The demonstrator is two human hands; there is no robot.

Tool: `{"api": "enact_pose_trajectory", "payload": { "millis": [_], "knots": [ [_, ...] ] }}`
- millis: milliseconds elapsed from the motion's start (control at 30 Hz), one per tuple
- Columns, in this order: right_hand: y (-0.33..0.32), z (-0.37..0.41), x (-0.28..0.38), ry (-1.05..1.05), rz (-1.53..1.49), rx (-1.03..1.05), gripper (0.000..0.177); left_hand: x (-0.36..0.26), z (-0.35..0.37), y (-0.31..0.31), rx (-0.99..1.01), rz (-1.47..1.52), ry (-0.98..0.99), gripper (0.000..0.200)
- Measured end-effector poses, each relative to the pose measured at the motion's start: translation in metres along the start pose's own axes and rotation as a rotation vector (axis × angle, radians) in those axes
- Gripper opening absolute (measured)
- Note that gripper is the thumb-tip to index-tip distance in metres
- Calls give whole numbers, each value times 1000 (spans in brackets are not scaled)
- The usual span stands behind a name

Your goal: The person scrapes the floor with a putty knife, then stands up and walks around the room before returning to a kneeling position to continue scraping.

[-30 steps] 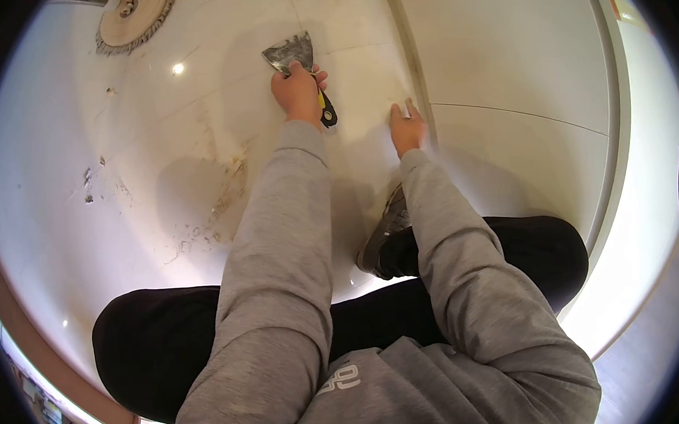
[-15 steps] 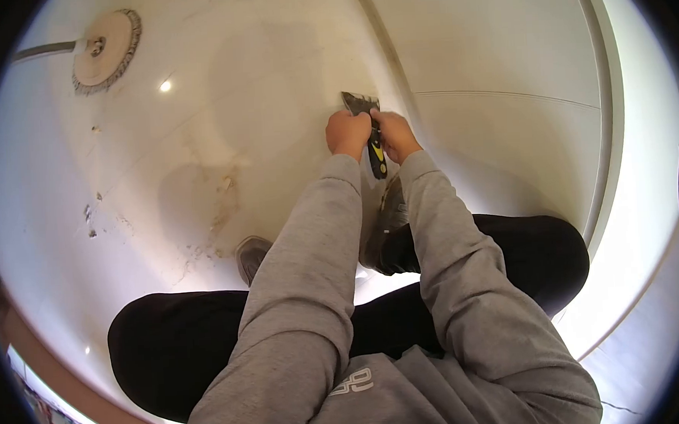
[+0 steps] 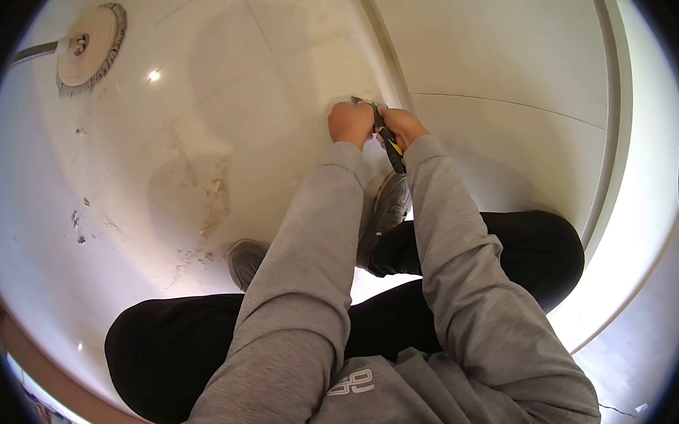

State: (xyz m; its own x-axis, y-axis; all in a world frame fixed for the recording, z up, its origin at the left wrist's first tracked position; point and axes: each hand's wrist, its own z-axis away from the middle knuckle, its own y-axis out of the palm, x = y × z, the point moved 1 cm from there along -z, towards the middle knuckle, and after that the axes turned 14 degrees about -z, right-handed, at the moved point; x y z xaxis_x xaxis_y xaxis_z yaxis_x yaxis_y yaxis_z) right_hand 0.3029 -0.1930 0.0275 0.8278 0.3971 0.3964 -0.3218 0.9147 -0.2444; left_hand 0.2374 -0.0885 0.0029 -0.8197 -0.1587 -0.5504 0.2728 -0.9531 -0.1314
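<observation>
Left hand (image 3: 350, 123), right hand (image 3: 402, 126) both clenched round black-yellow scraper (image 3: 389, 142); glossy pale tile floor (image 3: 256, 86).

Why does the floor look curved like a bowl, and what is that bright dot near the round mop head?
Head view: a fisheye lens bends the straight tile joint and blackens the corners; the dot is lamp glare on the glossy floor; the lower right washes out to white; faint shadows fall left of the left hand and right hand, both sharp on the scraper.
</observation>
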Motion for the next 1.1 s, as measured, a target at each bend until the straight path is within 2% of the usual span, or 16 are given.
{"api": "enact_pose_trajectory", "payload": {
  "millis": [100,167,267,367,600,667,700,767,833,900,967,1000,1033,1100],
  "knots": [
    [1,-8,-4,-106,-29,12,33,-1,-15,7,49,144,-42,31],
    [2,-12,0,-103,-22,-10,33,2,-27,12,-92,-54,116,29],
    [1,-13,8,-97,-11,-16,33,10,-56,28,-79,-101,148,29],
    [-2,-7,15,-71,-9,24,32,-22,-5,2,-95,-16,31,29],
    [-5,-14,-10,-157,-104,13,35,4,-19,10,-39,99,28,30],
    [-4,-14,-22,-148,-86,-25,35,12,-14,12,64,145,-46,32],
    [-5,-14,-26,-144,-68,-71,36,16,-15,14,61,144,-47,32],
    [-8,-19,-23,-179,-74,-32,35,18,-17,19,-53,19,19,34],
    [-12,-27,-14,-213,-80,6,34,15,-24,27,-55,-4,64,34],
    [-15,-38,-3,-161,-71,-3,33,7,-22,21,-59,-28,103,34],
    [-18,-44,1,-130,-58,40,32,4,-24,23,115,135,31,34],
    [-20,-46,3,-111,-49,83,32,3,-25,25,120,135,28,34],
    [-18,-47,4,-112,-51,79,32,0,-27,25,57,104,40,34],
    [-10,-53,4,-246,-202,89,31,1,-43,33,-12,66,60,34]
  ]
}}
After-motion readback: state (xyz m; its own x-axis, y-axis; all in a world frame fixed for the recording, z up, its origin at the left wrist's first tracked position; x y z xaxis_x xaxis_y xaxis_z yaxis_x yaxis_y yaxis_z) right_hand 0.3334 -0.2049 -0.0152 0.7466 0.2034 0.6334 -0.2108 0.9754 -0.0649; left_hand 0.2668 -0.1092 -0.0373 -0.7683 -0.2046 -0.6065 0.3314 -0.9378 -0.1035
